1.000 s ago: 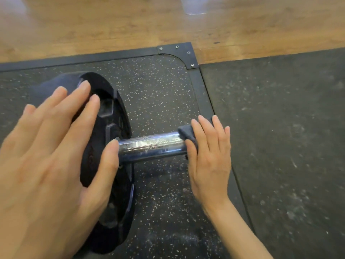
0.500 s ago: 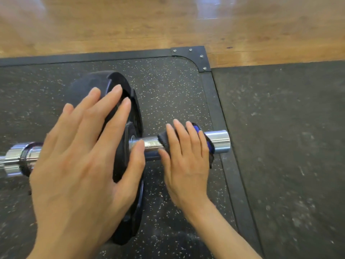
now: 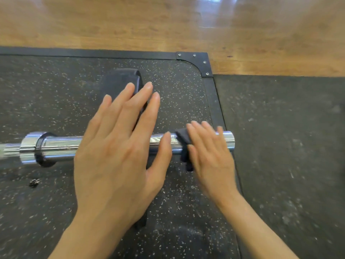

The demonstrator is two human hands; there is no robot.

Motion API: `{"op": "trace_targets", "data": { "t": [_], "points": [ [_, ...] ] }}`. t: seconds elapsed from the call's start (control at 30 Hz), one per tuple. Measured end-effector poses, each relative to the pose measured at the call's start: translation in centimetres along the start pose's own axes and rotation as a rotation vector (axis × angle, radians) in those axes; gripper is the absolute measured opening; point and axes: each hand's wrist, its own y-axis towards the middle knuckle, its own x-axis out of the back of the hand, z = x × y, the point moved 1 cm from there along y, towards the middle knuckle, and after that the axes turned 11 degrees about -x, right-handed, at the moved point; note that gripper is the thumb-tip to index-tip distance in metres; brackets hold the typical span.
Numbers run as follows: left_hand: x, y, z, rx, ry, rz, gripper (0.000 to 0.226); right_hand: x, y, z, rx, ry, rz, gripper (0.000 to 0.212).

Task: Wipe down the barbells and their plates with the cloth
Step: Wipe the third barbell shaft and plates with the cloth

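Observation:
A chrome barbell sleeve [image 3: 56, 144] lies across the speckled rubber mat, its end cap at the right. A black plate [image 3: 121, 79] sits on the sleeve, seen edge-on and mostly hidden behind my left hand [image 3: 119, 154], whose straight fingers lie flat over the plate. My right hand [image 3: 209, 154] presses a dark cloth [image 3: 183, 144] onto the sleeve near its end, fingers draped over the bar. The right hand is blurred.
The speckled mat [image 3: 56, 90] has a black metal frame with a bolted corner bracket [image 3: 197, 60]. A plain dark mat [image 3: 280, 146] lies to the right. Wooden floor [image 3: 130, 25] runs along the back. A small dark clump [image 3: 34, 182] lies on the mat at the left.
The view has shifted so the plate now shows edge-on and more of the sleeve appears at the left. My right hand has slid the cloth toward the sleeve's end.

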Motion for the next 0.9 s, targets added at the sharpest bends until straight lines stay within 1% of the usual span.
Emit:
{"op": "trace_targets", "data": {
  "t": [0.07,0.1,0.17,0.3,0.37,0.43,0.5,0.6,0.7,0.77,0.83,0.9],
  "points": [
    [0.1,-0.1,0.1,-0.006,-0.018,-0.017,0.05,0.7,-0.3,-1.5,-0.128,0.026,-0.031,0.05],
    [0.1,-0.2,0.1,-0.012,-0.024,-0.015,0.05,0.6,-0.2,-1.1,-0.171,0.032,-0.036,0.051],
    [0.3,-0.2,0.2,-0.037,-0.043,0.009,0.051,0.2,0.0,0.2,-0.198,0.003,-0.01,0.055],
    [0.9,-0.3,0.9,-0.122,-0.031,0.125,0.054,1.3,0.8,-1.0,-0.016,-0.074,0.118,0.056],
    [1.3,-0.2,1.1,-0.152,-0.042,0.157,0.054,2.3,0.7,-2.0,0.015,-0.093,0.15,0.055],
    [1.2,0.0,1.2,-0.146,-0.049,0.122,0.054,2.3,1.0,-2.2,0.012,-0.088,0.129,0.055],
    [0.7,-0.3,1.0,-0.119,-0.071,0.084,0.054,1.6,0.9,-2.1,-0.015,-0.017,0.119,0.053],
    [0.6,-0.4,1.1,-0.074,-0.104,-0.027,0.053,0.3,0.9,-1.5,-0.049,0.004,0.027,0.051],
    [0.6,-0.2,1.1,-0.004,-0.137,-0.047,0.052,-0.6,0.8,0.2,-0.137,0.007,-0.075,0.048],
    [0.6,-0.2,1.1,0.026,-0.155,-0.047,0.052,-1.6,0.7,2.9,-0.161,0.044,-0.095,0.045],
    [0.6,-0.2,0.9,0.032,-0.158,-0.036,0.052,-2.2,0.6,5.5,-0.104,0.081,-0.061,0.043],
    [0.6,-0.2,1.0,0.036,-0.161,-0.042,0.052,-2.0,0.8,5.2,0.047,0.065,-0.012,0.043]
  ]
}}
